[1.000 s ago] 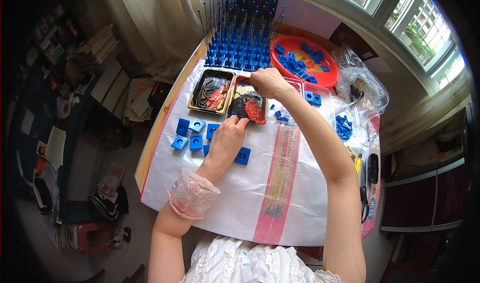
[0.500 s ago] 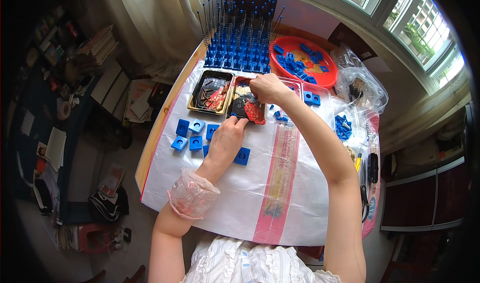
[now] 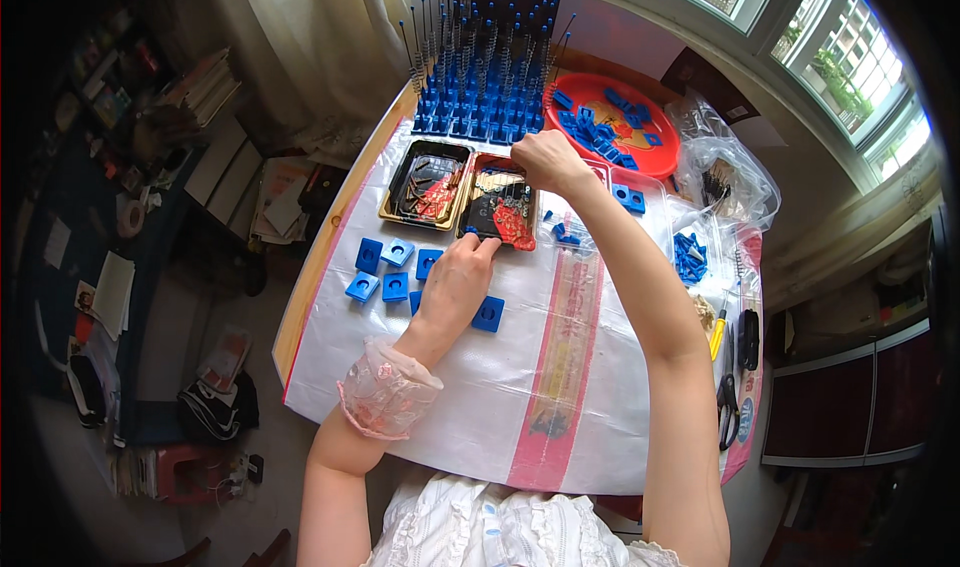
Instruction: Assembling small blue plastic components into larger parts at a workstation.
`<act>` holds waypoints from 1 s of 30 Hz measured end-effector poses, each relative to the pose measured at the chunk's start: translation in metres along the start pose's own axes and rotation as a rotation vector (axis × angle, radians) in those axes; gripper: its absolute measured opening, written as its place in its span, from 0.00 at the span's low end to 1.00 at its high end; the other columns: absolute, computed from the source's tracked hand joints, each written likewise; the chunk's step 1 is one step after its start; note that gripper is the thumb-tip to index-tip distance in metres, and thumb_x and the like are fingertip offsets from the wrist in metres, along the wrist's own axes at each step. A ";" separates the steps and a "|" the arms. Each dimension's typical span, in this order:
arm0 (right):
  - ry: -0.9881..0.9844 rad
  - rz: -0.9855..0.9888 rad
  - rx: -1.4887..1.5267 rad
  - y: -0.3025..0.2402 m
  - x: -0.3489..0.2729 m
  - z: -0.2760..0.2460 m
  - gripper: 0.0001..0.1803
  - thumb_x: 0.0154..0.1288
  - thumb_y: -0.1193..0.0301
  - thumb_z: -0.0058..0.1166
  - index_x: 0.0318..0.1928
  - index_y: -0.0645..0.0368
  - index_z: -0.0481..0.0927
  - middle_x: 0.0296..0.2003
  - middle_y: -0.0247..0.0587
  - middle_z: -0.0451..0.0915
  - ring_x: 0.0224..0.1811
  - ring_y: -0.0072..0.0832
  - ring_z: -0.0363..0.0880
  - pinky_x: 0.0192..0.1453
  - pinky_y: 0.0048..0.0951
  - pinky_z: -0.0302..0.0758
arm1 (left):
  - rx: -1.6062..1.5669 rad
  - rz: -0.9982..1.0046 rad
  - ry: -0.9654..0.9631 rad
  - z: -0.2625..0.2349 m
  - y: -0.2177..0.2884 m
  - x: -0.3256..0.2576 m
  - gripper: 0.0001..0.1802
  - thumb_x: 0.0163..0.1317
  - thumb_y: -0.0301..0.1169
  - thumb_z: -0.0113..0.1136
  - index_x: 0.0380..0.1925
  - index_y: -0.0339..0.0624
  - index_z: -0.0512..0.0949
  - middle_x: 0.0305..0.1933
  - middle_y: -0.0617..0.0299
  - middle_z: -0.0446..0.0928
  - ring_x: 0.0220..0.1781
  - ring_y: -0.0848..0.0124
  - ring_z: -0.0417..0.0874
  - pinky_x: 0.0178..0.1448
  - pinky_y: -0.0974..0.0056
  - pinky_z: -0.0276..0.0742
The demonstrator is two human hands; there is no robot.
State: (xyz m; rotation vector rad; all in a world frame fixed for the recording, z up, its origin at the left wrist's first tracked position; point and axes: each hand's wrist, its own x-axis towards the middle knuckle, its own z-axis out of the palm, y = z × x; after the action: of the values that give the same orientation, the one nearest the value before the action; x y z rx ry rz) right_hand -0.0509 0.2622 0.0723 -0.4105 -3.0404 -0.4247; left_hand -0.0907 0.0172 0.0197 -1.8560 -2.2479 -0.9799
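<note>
Your right hand (image 3: 545, 160) sits centre-top of frame, over the far edge of the dark tray (image 3: 497, 210), fingers curled shut as if pinching something small; what's pinched, can't tell. Your left hand (image 3: 455, 287) rests just below that tray, fingertips touching its near edge, loosely curled, gripping nothing visible. The tray lies between both hands, long axis running away from you, up-frame. Left hand is nearer the blue square blocks (image 3: 390, 269) spread left of it on the desk (image 3: 520, 407). Second tray (image 3: 428, 183) touches the first on its left. Red plate (image 3: 614, 135) upper right.
</note>
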 end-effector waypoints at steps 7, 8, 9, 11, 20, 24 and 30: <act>0.073 0.003 0.045 0.000 0.004 0.021 0.04 0.52 0.76 0.58 0.26 0.56 0.86 0.29 0.47 0.85 0.35 0.42 0.87 0.37 0.39 0.81 | -0.009 -0.002 0.001 0.001 -0.001 0.000 0.13 0.62 0.22 0.58 0.46 0.38 0.81 0.37 0.51 0.78 0.43 0.55 0.83 0.47 0.55 0.82; 0.095 0.014 0.059 0.002 0.005 0.021 0.04 0.53 0.76 0.58 0.27 0.56 0.86 0.29 0.47 0.85 0.35 0.42 0.86 0.37 0.40 0.81 | -0.006 0.000 -0.001 0.001 -0.001 0.000 0.13 0.62 0.22 0.58 0.47 0.38 0.81 0.37 0.51 0.78 0.43 0.55 0.83 0.47 0.55 0.82; 0.117 0.026 0.072 0.005 0.005 0.021 0.04 0.53 0.76 0.58 0.27 0.57 0.86 0.29 0.47 0.85 0.35 0.43 0.86 0.37 0.40 0.81 | -0.003 0.003 -0.003 0.001 0.000 0.000 0.13 0.62 0.22 0.58 0.47 0.38 0.81 0.37 0.51 0.78 0.43 0.55 0.83 0.47 0.55 0.82; 0.151 0.058 0.114 0.007 0.002 0.017 0.04 0.53 0.76 0.58 0.28 0.57 0.86 0.29 0.47 0.85 0.36 0.43 0.86 0.38 0.41 0.81 | -0.008 -0.008 -0.009 0.001 0.000 0.001 0.13 0.61 0.22 0.59 0.47 0.38 0.81 0.38 0.50 0.79 0.43 0.54 0.83 0.48 0.55 0.81; -0.187 0.141 0.047 -0.016 -0.004 -0.021 0.08 0.53 0.76 0.60 0.36 0.57 0.87 0.38 0.47 0.87 0.42 0.40 0.87 0.43 0.39 0.83 | -0.042 -0.054 -0.033 -0.001 -0.001 0.000 0.16 0.59 0.23 0.62 0.49 0.38 0.80 0.41 0.49 0.80 0.44 0.50 0.83 0.50 0.53 0.81; -0.147 0.161 0.072 -0.022 -0.002 -0.011 0.09 0.49 0.79 0.60 0.34 0.59 0.86 0.36 0.48 0.86 0.41 0.41 0.87 0.40 0.40 0.83 | -0.045 -0.049 -0.031 0.000 0.000 0.001 0.16 0.59 0.22 0.62 0.49 0.38 0.80 0.41 0.49 0.80 0.44 0.50 0.83 0.50 0.53 0.81; -0.178 0.165 0.062 -0.024 0.001 0.000 0.09 0.50 0.75 0.63 0.36 0.58 0.86 0.37 0.46 0.87 0.43 0.40 0.87 0.42 0.39 0.83 | -0.030 -0.049 -0.029 0.001 -0.001 0.000 0.16 0.59 0.22 0.63 0.49 0.38 0.80 0.42 0.48 0.80 0.44 0.50 0.84 0.50 0.53 0.81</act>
State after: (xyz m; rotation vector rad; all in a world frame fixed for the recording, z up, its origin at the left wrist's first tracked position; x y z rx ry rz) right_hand -0.0579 0.2400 0.0662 -0.7263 -3.1447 -0.2981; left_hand -0.0915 0.0174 0.0186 -1.8477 -2.3182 -1.0058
